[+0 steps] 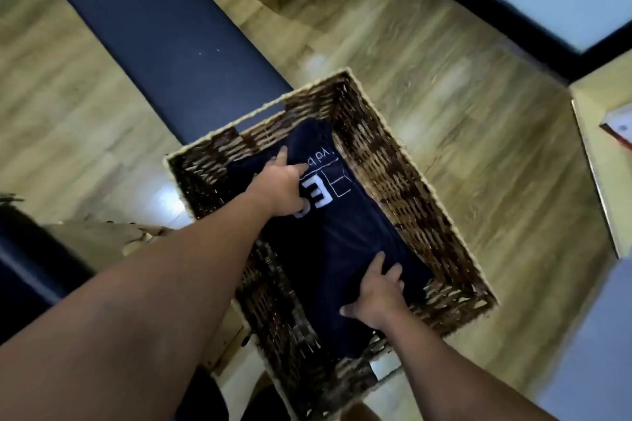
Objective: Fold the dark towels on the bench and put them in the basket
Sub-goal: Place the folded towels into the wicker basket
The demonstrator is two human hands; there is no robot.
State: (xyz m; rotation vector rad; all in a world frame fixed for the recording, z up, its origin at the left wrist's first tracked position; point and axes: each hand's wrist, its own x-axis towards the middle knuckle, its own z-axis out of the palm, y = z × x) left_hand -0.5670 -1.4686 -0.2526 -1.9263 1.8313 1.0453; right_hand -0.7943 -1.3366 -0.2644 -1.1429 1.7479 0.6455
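We see 1 dark navy towel [345, 249] with white lettering lying folded inside the wicker basket [403, 181]. Left hand [284, 186] presses it with straight fingers; right hand [378, 290] likewise, fingers spread.

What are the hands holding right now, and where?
Both press the folded dark printed towel in the wicker basket: left hand far end, right hand near end.
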